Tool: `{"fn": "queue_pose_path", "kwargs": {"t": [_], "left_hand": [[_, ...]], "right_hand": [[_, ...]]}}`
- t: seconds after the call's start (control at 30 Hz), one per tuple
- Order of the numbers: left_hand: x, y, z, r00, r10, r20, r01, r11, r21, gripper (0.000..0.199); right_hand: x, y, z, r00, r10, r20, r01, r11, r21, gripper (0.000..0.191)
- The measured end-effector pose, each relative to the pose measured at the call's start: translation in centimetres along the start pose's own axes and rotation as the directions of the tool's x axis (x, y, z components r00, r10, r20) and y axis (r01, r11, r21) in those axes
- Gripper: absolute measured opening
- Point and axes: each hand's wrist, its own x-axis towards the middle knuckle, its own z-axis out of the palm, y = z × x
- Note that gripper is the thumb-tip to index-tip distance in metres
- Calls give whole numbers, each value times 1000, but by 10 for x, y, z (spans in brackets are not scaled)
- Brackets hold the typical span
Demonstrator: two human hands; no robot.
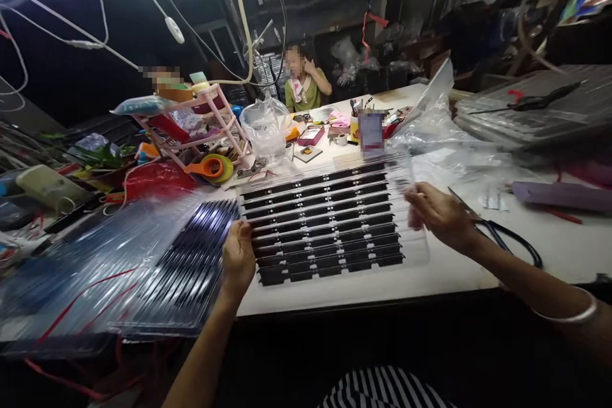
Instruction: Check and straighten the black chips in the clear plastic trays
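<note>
Between my two hands a clear plastic tray (419, 248) is held up, tilted, over the white table. Rows of black strips (329, 220) with small bright fittings lie in its slots. My left hand (239, 258) is closed on the tray's left edge, thumb on top. At the right edge, my right hand (433, 213) pinches the clear rim, its fingers partly blurred. Left of my left hand lies another clear tray with dark strips (191, 261). Black-handled scissors (507, 242) rest on the table beside my right forearm.
Stacked clear trays (86, 268) cover the table's left side. A pink rack (220, 115) and a plastic bag (265, 124) stand behind. Plastic sheeting (435, 121) and more trays (540, 108) lie at right. A person in green (313, 92) sits across the table. Cables hang overhead.
</note>
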Motion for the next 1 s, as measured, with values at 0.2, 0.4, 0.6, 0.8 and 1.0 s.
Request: {"fn": "queue_pose_path", "kwargs": {"t": [0.2, 0.4, 0.6, 0.8, 1.0], "left_hand": [[23, -5, 27, 971, -139, 194, 75, 950, 303, 46], [16, -4, 43, 928, -170, 332, -44, 834, 550, 50], [12, 20, 70, 839, 6, 544, -320, 815, 484, 55], [12, 19, 80, 735, 58, 676, -427, 814, 394, 76], [12, 27, 77, 766, 23, 642, -378, 824, 421, 65]], "right_hand": [[29, 5, 34, 940, 241, 242, -145, 923, -357, 59], [27, 7, 44, 942, 245, 227, -73, 814, -576, 55], [30, -11, 88, 871, -91, 482, 353, 799, -487, 66], [35, -36, 106, 794, -146, 590, 449, 795, -408, 77], [36, -49, 96, 769, -78, 634, 419, 810, -409, 71]]}}
